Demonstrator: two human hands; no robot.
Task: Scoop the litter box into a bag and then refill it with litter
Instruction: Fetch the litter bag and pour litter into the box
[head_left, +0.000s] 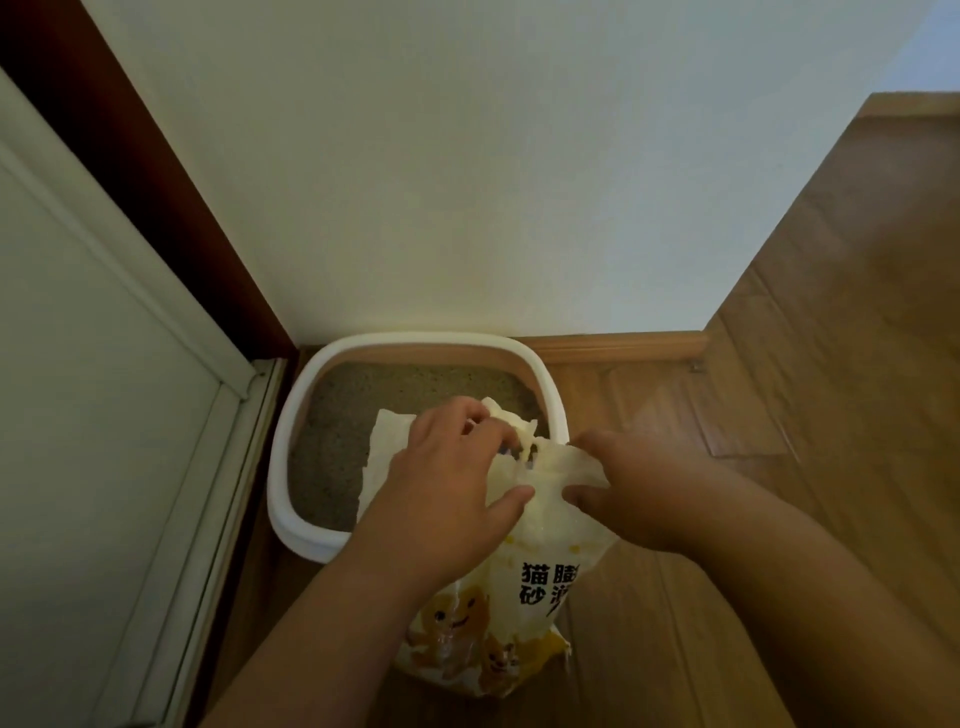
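A white litter box (291, 415) stands on the floor in the corner, with grey-brown litter (363, 410) inside. In front of it and over its near right edge stands a yellow-white litter bag (540, 582) with dark printed characters and cartoon animals. My left hand (447, 493) grips the crumpled top of the bag from the left. From the right, my right hand (628, 488) pinches the same top edge. The two hands hold the bag's mouth between them, above the box's near right corner. Whether the mouth is torn apart cannot be seen.
A white wall (467, 182) rises right behind the box. A pale door panel (104, 389) with a dark wood frame (171, 197) closes off the left. Wooden floor (831, 364) stretches to the right, with a wooden skirting board (613, 345) along the wall.
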